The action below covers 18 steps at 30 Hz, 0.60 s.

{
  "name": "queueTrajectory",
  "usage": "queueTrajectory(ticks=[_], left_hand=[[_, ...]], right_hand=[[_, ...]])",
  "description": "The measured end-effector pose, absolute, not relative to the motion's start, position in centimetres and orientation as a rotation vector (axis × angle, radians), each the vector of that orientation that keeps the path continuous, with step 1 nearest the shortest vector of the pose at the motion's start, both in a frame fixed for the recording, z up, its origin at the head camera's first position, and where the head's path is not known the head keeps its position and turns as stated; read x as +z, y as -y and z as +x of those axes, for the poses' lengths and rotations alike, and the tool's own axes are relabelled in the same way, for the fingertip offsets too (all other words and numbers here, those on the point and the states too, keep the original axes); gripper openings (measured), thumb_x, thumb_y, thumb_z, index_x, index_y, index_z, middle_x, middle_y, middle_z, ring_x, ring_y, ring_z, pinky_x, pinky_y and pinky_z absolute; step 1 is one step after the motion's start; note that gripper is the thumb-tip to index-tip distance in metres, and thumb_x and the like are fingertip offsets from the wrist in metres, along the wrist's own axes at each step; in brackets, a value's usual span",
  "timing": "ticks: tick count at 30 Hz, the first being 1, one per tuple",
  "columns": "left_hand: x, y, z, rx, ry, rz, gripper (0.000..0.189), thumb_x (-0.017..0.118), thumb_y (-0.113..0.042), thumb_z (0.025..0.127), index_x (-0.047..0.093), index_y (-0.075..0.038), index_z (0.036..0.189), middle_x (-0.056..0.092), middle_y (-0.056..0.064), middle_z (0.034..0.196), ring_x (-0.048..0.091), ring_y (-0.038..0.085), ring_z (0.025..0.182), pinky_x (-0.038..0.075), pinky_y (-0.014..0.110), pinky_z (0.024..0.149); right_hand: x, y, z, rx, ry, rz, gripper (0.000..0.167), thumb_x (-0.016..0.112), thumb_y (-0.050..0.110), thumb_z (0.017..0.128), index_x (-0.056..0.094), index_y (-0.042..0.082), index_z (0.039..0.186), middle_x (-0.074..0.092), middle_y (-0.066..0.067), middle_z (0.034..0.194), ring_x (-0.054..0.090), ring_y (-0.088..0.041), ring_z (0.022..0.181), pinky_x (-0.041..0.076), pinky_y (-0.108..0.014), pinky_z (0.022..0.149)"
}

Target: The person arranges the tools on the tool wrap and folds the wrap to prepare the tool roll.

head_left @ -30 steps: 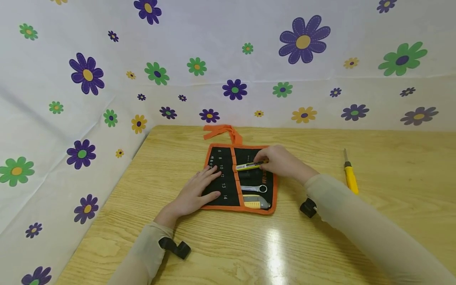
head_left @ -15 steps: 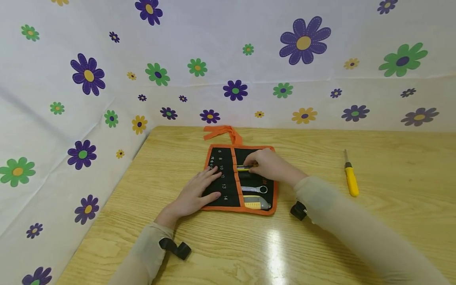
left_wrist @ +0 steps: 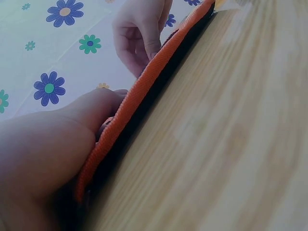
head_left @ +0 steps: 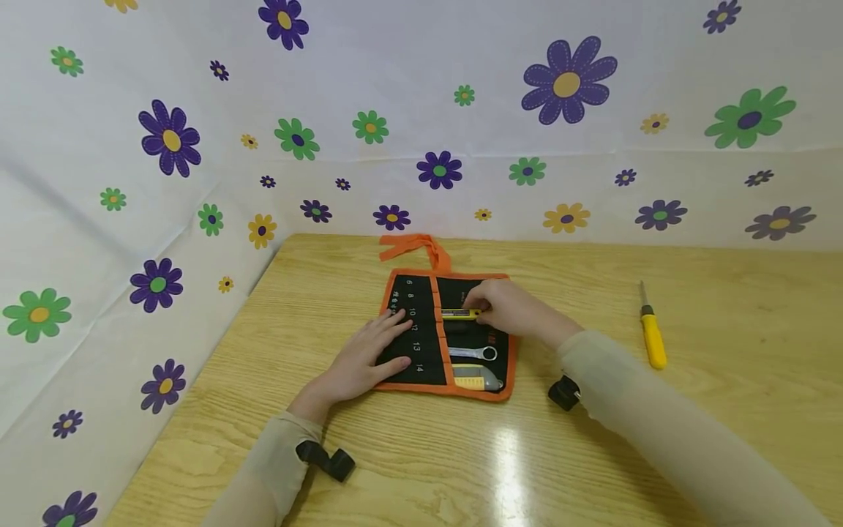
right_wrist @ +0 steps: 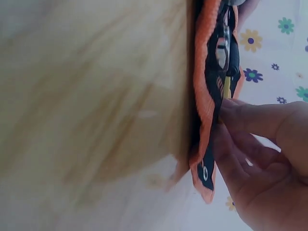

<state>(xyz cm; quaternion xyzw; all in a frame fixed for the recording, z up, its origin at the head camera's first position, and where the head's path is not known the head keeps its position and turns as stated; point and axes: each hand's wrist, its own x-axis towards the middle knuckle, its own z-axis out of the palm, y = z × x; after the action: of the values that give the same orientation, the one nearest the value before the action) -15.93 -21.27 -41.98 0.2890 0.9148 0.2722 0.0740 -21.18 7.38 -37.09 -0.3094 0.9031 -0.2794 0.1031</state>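
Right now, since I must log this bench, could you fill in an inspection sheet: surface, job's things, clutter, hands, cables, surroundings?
Surface: pale wood-grain table, reflecting light near the front.
Job's things: orange-trimmed black fabric tool roll, opened out; on its right panel, a silver metal ring-ended wrench, a grey-and-yellow rounded cutter and a slim yellow-and-black tool.
Clutter: yellow-handled metal screwdriver, loose on the table, right of the roll.
Left hand: rests on the roll's left panel.
Right hand: pinches the slim tool.
Cables: nothing seen.
Surroundings: white sheeting with printed purple, green and yellow flowers, behind and at left.
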Motion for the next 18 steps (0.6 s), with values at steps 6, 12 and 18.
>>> queueTrajectory(ticks=[6, 12, 18], left_hand=[[-42.1, 21.3, -16.0, 0.817, -2.751, 0.87, 0.062, 0.054, -0.04, 0.097, 0.034, -0.013, 0.15, 0.021, 0.003, 0.157, 0.012, 0.022, 0.145, 0.01, 0.045, 0.116], [-41.9, 21.2, -15.8, 0.827, -2.741, 0.864, 0.062, 0.054, -0.039, 0.097, 0.034, -0.013, 0.15, 0.021, 0.004, 0.157, 0.011, 0.023, 0.145, 0.009, 0.046, 0.115], [-41.8, 21.2, -15.8, 0.83, -2.739, 0.854, 0.063, 0.054, -0.04, 0.097, 0.033, -0.014, 0.15, 0.019, 0.003, 0.158, 0.011, 0.022, 0.145, 0.01, 0.046, 0.115]], right_hand=[[-37.2, -8.0, -21.2, -0.847, -2.705, -0.852, 0.01, 0.07, 0.0, 0.085, 0.069, 0.0, 0.095, 0.068, -0.007, 0.089, 0.063, -0.02, 0.082, 0.053, -0.036, 0.077], [-37.5, -7.4, -21.1, -0.862, -2.74, -0.884, 0.009, 0.07, -0.002, 0.084, 0.07, 0.0, 0.092, 0.069, -0.008, 0.088, 0.065, -0.02, 0.081, 0.054, -0.034, 0.074], [-37.2, -6.4, -21.0, -0.861, -2.764, -0.869, 0.009, 0.069, -0.002, 0.084, 0.07, 0.001, 0.092, 0.069, -0.008, 0.087, 0.064, -0.019, 0.08, 0.054, -0.034, 0.074]])
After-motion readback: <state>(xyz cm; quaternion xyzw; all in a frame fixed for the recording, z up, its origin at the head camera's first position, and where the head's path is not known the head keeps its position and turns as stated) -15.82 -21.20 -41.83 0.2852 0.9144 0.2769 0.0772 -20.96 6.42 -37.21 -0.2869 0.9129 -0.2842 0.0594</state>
